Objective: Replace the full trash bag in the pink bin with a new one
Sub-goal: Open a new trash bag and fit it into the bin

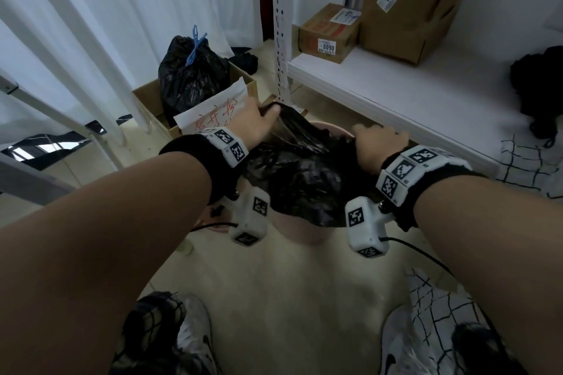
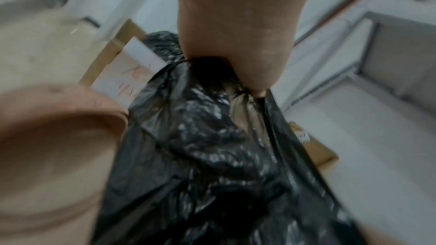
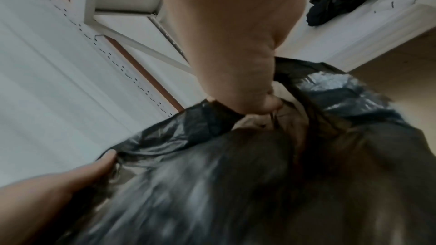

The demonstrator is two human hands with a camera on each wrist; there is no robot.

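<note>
The white shelf point(image 1: 396, 94) runs along the right, its lowest board just beyond the bin; a cardboard box point(image 1: 146, 100) on the left holds a tied black bag point(image 1: 192, 76) with a blue tie, which looks like a bag already taken out. Between them, on the pale floor, stands the pink bin point(image 1: 300, 230), only its near wall and a strip of far rim showing.

The black bag point(image 1: 304, 173) in the bin covers the whole opening and drapes over the near rim. Its mouth stretches across the bin from left to right, and that line is what the next move depends on: the two grips sit at opposite ends of it, so each hand is nearest its own side and neither needs to cross.

The left hand point(image 1: 259, 125) is at the far-left edge, raised a little above the rim, fingers curled around a gathered bunch of plastic; the left wrist view shows the film pinched tight and pulled taut down toward the bin. The right hand point(image 1: 377, 143) is lower, at the far-right rim under the shelf edge, thumb and fingers pinching the bag's border, as the right wrist view confirms.

I judge the bag is being spread and fitted over the rim, though lifting it out cannot be excluded. Either way, the bag lies below and between both grips, so pulling outward and down would seat the edge.
</note>
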